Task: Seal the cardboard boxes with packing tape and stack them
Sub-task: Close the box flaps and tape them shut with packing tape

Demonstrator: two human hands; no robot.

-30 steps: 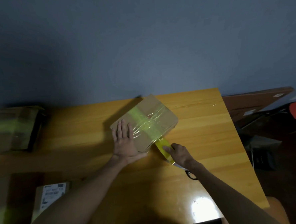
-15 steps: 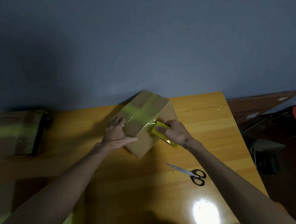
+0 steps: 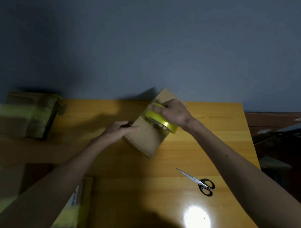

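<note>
Setting: dim room, blue-grey wall, wooden table.
Box: mid-table, long axis slanting away to the right.
Left hand: fingers curled over box's left edge, steadying.
Right hand: fingers wrapped round tape, at box's far end.
Tape: yellow roll pressed on box top, right of left hand.
Scissors: on table, nearer right arm.

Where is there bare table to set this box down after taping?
Bare wood right of the held box and tape roll, beyond the scissors, to the table edge; also between it and the far-left taped boxes. Crowded: near-left, where a labelled box lies.
</note>
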